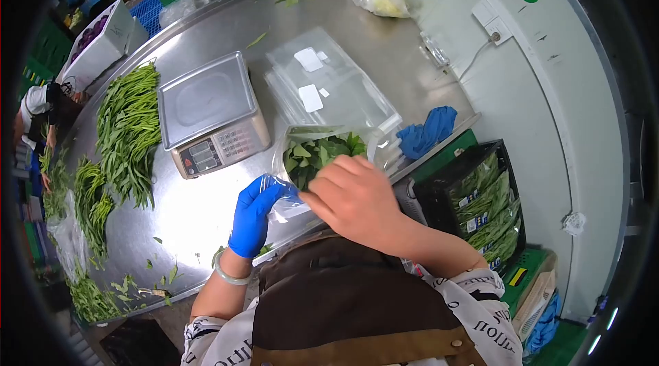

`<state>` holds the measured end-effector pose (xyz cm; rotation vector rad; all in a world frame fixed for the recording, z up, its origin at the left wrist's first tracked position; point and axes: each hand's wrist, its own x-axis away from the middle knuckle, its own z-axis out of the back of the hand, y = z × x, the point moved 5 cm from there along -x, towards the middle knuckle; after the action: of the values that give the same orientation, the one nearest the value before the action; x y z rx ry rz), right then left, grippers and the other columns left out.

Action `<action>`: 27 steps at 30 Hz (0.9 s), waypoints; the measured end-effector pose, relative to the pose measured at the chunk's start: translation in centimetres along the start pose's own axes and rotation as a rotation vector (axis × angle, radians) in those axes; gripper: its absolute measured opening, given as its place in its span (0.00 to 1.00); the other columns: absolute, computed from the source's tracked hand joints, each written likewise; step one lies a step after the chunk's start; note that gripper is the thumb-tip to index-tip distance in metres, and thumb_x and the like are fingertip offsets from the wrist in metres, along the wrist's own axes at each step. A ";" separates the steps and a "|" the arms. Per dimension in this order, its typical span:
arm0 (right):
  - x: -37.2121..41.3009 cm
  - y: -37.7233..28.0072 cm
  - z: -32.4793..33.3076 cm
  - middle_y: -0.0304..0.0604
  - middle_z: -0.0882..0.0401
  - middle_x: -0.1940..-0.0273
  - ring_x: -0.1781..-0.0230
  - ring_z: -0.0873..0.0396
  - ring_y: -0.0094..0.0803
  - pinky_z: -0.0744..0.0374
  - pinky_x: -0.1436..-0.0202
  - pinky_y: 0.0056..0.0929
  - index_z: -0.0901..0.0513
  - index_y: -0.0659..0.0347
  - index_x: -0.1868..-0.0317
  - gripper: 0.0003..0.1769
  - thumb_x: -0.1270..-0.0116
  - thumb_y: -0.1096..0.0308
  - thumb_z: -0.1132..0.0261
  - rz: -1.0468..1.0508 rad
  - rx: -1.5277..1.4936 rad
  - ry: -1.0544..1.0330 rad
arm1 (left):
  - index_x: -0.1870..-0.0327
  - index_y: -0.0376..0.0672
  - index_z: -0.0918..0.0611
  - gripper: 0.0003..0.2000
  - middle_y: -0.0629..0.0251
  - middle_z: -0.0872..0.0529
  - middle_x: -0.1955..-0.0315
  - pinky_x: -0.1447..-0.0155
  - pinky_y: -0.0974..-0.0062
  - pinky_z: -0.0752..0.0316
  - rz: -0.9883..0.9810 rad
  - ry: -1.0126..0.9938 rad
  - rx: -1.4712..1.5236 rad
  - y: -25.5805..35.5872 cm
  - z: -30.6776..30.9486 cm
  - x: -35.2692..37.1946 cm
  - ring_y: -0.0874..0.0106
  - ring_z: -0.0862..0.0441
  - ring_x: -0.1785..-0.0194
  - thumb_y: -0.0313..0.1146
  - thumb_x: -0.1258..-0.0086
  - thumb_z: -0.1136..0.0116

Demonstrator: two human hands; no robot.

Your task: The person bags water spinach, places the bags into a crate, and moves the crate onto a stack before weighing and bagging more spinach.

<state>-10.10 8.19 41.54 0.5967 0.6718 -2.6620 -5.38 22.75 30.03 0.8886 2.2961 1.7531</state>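
Note:
A clear plastic bag [280,154] with leafy greens [314,155] in it lies at the table's front edge, its see-through film spread round the leaves. My left hand [252,211], in a blue glove, pinches the near left part of the bag. Bare and curled, my right hand [357,198] is over the near side of the greens. Its thumb meets the film beside my left fingers; the other fingertips are partly hidden. Behind the bag lies a stack of clear flat bags [343,85] with white labels. A digital scale [209,102] stands to the left.
Bundles of long-stemmed greens [130,126] lie left of the scale on the metal table [185,208]. A crumpled blue glove [429,133] is at right. Below it, a black crate [518,208] holds packed greens. Another person's arm [51,136] shows at far left.

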 end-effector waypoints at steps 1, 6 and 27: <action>0.2 0.4 -1.4 0.39 0.25 0.73 0.70 0.25 0.36 0.26 0.66 0.33 0.22 0.59 0.75 0.08 0.49 0.68 0.30 -0.025 0.015 -0.073 | 0.64 0.36 0.19 0.09 0.69 0.20 0.69 0.59 0.83 0.35 0.020 0.031 -0.039 -0.2 0.0 0.0 0.80 0.28 0.66 0.30 0.31 0.50; -0.5 1.1 -3.5 0.39 0.27 0.78 0.71 0.25 0.37 0.26 0.66 0.35 0.26 0.58 0.81 0.10 0.49 0.68 0.33 -0.039 0.052 -0.161 | 0.63 0.36 0.18 0.11 0.67 0.18 0.70 0.56 0.81 0.32 -0.040 0.007 -0.025 -0.8 0.0 -0.6 0.79 0.24 0.64 0.34 0.30 0.50; 3.2 6.0 14.0 0.47 0.22 0.62 0.60 0.23 0.41 0.25 0.55 0.34 0.23 0.64 0.64 0.03 0.38 0.79 0.41 0.149 0.432 0.674 | 0.62 0.36 0.16 0.09 0.67 0.16 0.68 0.51 0.79 0.29 0.094 -0.155 0.051 1.2 1.3 1.6 0.77 0.21 0.62 0.31 0.30 0.45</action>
<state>-14.77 -4.66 49.06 1.6288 0.1748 -2.4471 -5.65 24.84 31.09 1.1172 2.2430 1.6028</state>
